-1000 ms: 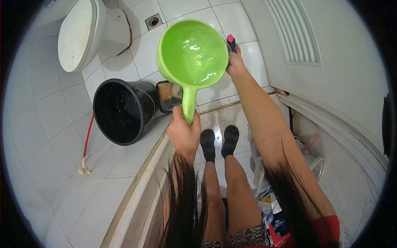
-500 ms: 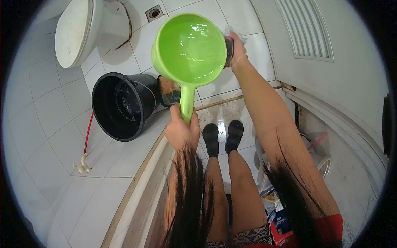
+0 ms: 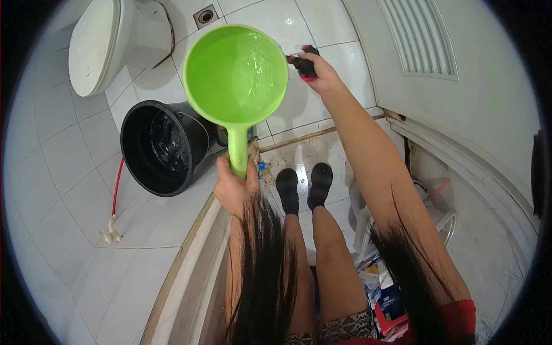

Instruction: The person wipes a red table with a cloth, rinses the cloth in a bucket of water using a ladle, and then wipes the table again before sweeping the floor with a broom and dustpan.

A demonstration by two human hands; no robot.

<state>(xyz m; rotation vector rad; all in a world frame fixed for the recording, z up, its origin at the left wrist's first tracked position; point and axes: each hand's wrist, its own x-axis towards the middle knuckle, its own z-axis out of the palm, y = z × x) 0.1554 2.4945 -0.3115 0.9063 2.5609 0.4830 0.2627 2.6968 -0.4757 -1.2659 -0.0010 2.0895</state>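
Note:
My left hand (image 3: 234, 192) is closed around the handle of a light green water dipper (image 3: 215, 75). Some clear water glints inside the dipper's bowl. To the right of its rim, my right hand (image 3: 325, 76) grips a small black item with pink-red parts (image 3: 306, 64), whose kind I cannot make out. A black bucket (image 3: 198, 135) with dark, rippled water in it stands left of the dipper. Behind the dipper, the things on the floor beside the bucket are mostly hidden.
A white toilet (image 3: 95, 49) and a floor drain (image 3: 205, 16) are at the upper left. A red hose (image 3: 118, 187) runs from a tap (image 3: 110, 231) to behind the bucket. A louvered door (image 3: 422, 40) stands on the right. A raised sill (image 3: 198, 247) edges the tiled floor.
The dipper has shifted left and slightly down with my left hand. My right hand has also moved left, and the item in it has turned, showing pink-red parts.

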